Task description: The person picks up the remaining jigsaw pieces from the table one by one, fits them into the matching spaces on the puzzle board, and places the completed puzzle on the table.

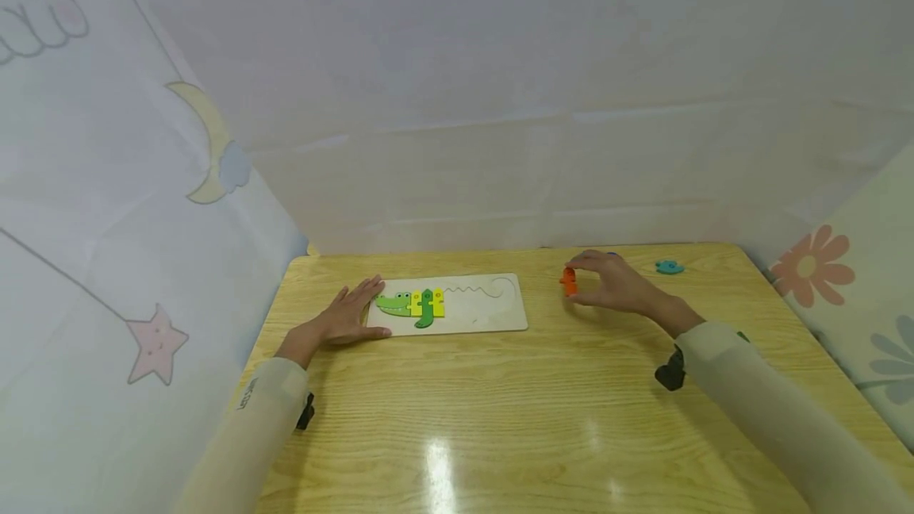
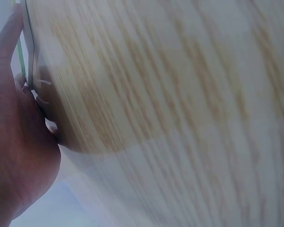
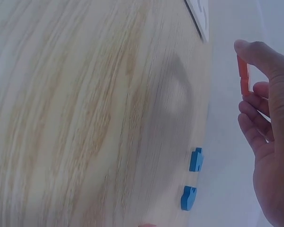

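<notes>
My left hand (image 1: 350,314) lies at the left end of a pale, thin rectangular puzzle board (image 1: 493,317), fingers fairly straight, thumb spread toward the near corner, touching the edge without gripping. On the board's left half sit a light-green crocodile head (image 1: 393,306), a yellow body piece (image 1: 416,308), a dark-green piece with a curved leg (image 1: 427,306) and a second yellow piece (image 1: 439,304), side by side. I judge that front part done. The right half bears only a drawn wavy back and curled tail (image 1: 500,288), so the rest seems left to fill.

Right of the board, I pinch a small orange puzzle piece (image 1: 569,281) between thumb and fingertips of my right hand (image 1: 612,282), apparently above the wood-grain tabletop (image 1: 500,395). Beyond it, a dark-blue piece (image 1: 612,254) shows partly behind my hand; farther right lies a teal piece (image 1: 669,267). A green sliver (image 1: 743,335) shows by my right sleeve, mostly hidden.
</notes>
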`<action>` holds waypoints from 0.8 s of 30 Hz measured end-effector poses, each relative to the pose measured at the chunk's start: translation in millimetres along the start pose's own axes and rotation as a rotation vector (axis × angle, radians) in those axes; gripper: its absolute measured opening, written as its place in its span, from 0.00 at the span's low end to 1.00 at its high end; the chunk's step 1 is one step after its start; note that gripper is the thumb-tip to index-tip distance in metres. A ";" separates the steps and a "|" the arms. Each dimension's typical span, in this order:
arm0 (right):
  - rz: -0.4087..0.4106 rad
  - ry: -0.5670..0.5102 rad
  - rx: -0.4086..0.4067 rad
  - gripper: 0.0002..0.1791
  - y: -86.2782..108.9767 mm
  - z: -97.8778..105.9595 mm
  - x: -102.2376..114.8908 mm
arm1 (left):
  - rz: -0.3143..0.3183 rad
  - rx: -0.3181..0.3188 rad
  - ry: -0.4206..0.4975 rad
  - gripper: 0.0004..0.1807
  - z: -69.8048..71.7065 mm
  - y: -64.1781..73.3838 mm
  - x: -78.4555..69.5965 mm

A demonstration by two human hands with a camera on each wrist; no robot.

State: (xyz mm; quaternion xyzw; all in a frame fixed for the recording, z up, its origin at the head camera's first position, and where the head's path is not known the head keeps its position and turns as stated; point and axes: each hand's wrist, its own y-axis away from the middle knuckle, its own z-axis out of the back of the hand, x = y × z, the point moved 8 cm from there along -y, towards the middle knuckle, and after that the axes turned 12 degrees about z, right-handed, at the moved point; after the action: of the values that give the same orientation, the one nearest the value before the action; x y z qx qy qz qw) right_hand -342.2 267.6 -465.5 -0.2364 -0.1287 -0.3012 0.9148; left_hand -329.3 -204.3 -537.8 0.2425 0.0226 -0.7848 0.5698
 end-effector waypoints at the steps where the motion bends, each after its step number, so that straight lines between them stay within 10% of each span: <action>1: 0.004 -0.016 -0.003 0.33 -1.3 -0.5 1.5 | -0.004 -0.003 0.002 0.59 -0.1 0.4 -0.5; 24: 0.106 -0.009 -0.049 0.32 -23.1 -10.0 20.2 | -0.034 -0.017 0.020 0.60 -2.9 -2.4 4.7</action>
State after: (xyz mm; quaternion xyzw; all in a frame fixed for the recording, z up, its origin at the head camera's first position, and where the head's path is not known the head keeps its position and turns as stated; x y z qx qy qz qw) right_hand -339.6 236.3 -458.3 -0.2664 -0.1128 -0.2544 0.9228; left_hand -331.5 -206.7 -542.8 0.2453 0.0393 -0.7918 0.5580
